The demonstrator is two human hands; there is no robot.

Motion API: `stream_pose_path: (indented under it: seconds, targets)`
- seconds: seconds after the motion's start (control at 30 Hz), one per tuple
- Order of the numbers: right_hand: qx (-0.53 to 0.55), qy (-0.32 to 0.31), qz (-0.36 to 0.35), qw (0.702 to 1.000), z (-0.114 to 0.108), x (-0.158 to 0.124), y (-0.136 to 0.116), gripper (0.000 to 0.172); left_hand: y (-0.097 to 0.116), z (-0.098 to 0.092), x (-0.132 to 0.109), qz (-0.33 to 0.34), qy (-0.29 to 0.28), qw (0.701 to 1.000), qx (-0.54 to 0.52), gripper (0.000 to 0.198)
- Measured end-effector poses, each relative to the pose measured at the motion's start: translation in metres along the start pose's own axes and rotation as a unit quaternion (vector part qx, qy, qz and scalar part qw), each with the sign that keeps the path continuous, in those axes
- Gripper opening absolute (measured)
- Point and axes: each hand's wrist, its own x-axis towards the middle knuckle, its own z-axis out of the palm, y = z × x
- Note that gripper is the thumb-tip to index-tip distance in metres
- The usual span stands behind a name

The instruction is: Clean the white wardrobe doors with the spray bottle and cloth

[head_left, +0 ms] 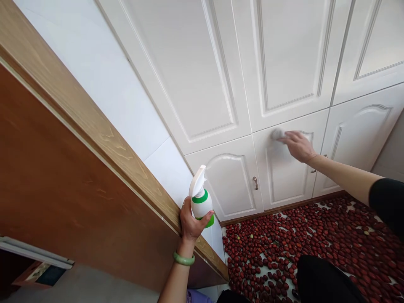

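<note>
Left hand (191, 223) clamped around a white plastic spray bottle with green bands (202, 206), just beside the brown wooden door edge (104, 155). Jade-green bangle (183, 259) on that wrist. Right hand (298, 146) pressing a small grey cloth (277, 134) against a white panelled lower cabinet door (284, 185), above a floor covered with dried red jujubes (284, 248). Both hands well apart.

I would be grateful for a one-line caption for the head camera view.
Right hand wipes a white cabinet door with a grey cloth while the left hand holds a spray bottle.
</note>
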Motion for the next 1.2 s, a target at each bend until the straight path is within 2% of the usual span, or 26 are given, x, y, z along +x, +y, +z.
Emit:
stream_pose_path:
  seconds: [0.07, 0.13, 0.2, 0.27, 0.37, 0.43, 0.53, 0.63, 0.73, 0.83, 1.0, 1.13, 1.2]
  targets:
    - [-0.019, 0.051, 0.055, 0.997, -0.017, 0.025, 0.006, 0.05, 0.002, 0.004, 0.001, 0.004, -0.005, 1.0, 0.01, 0.068]
    - [-0.012, 0.057, 0.075, 0.995, -0.019, 0.066, -0.002, 0.062, 0.006, 0.014, 0.002, 0.0, -0.008, 1.0, 0.006, 0.066]
    - [0.015, 0.022, 0.064, 0.998, -0.004, 0.107, -0.023, 0.073, 0.014, 0.028, 0.001, -0.009, -0.01, 1.0, -0.007, 0.065]
    - [0.03, -0.011, 0.036, 0.999, 0.022, 0.136, -0.049, 0.072, 0.025, 0.044, -0.003, -0.023, -0.018, 0.999, -0.031, 0.064]
    - [0.039, -0.026, 0.029, 0.998, 0.059, 0.147, -0.079, 0.064, 0.041, 0.069, -0.01, -0.054, -0.031, 0.995, -0.082, 0.065]
    - [0.052, -0.028, 0.024, 0.998, 0.069, 0.141, -0.079, 0.063, 0.051, 0.081, -0.015, -0.071, -0.035, 0.991, -0.109, 0.065]
    - [0.076, -0.048, -0.013, 0.996, 0.061, 0.124, -0.049, 0.064, 0.063, 0.09, -0.021, -0.097, -0.033, 0.987, -0.121, 0.063]
    - [0.071, -0.057, -0.032, 0.995, 0.038, 0.105, 0.003, 0.067, 0.074, 0.094, -0.027, -0.133, -0.011, 0.983, -0.124, 0.063]
    - [0.036, -0.037, -0.007, 0.999, 0.017, 0.082, 0.056, 0.07, 0.085, 0.097, -0.029, -0.155, 0.022, 0.98, -0.123, 0.063]
    - [0.004, -0.008, 0.043, 0.999, 0.002, 0.062, 0.1, 0.073, 0.097, 0.105, -0.024, -0.144, 0.006, 0.983, -0.116, 0.061]
    - [-0.023, 0.032, 0.198, 0.979, -0.024, 0.036, 0.157, 0.075, 0.127, 0.128, -0.022, -0.128, -0.013, 0.983, -0.133, 0.064]
    - [-0.035, 0.06, 0.273, 0.96, -0.052, 0.024, 0.185, 0.072, 0.145, 0.136, -0.03, -0.139, -0.027, 0.98, -0.14, 0.066]
    - [-0.036, 0.086, 0.312, 0.945, -0.063, 0.023, 0.193, 0.08, 0.147, 0.134, -0.033, -0.136, -0.027, 0.982, -0.131, 0.067]
